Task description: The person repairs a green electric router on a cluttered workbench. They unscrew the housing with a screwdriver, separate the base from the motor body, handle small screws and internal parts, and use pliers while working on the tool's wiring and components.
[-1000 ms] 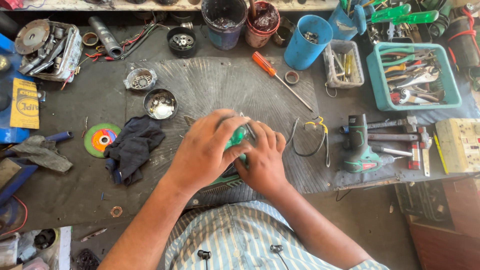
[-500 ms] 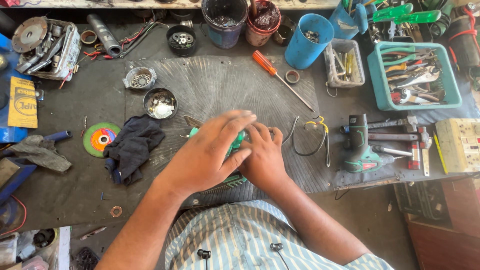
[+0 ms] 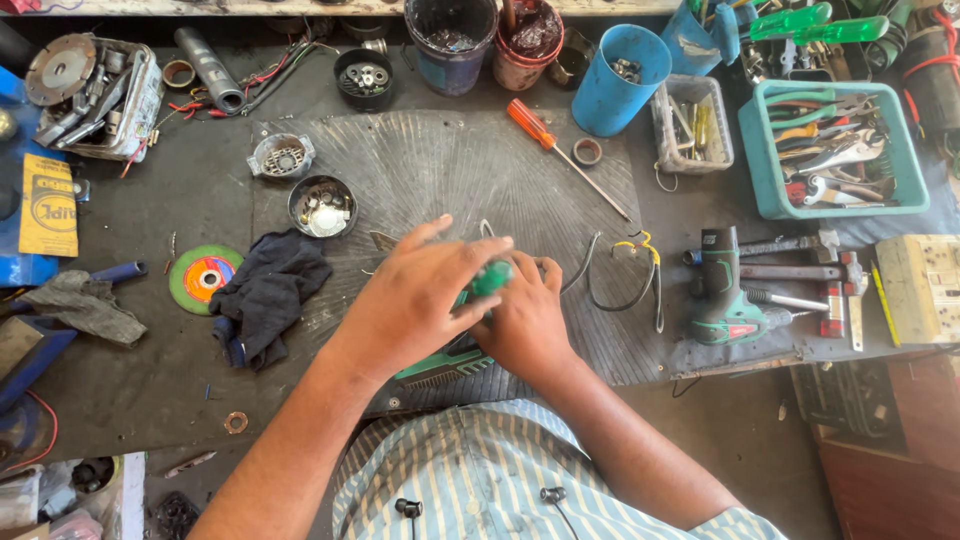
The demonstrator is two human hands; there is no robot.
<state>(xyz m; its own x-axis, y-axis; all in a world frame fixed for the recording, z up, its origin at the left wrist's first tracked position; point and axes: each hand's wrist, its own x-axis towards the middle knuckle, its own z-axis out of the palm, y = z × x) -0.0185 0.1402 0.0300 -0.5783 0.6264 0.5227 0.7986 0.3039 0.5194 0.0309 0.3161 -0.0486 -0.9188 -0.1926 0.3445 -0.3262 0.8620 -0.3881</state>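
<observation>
1. Under both hands, the counter [image 3: 140, 370] carries a grey ribbed mat [image 3: 450, 170].
2. Left hand [image 3: 420, 295] lies curled over the green tool [image 3: 480, 290], fingers spread and pressing on it.
3. Right hand [image 3: 525, 320] grips the same green tool from the right side.
4. Left of the left hand lies a dark rag [image 3: 265, 295].
5. Beyond the right hand lies an orange screwdriver [image 3: 565, 155].

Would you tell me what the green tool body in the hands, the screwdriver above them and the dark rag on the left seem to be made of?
Green tool body: looks like moulded plastic with a slight gloss, mostly hidden by the left hand and right hand.
Screwdriver: translucent orange handle, likely plastic; thin grey shaft, apparently bare metal.
Dark rag: soft crumpled cloth, matte and folded.
</observation>
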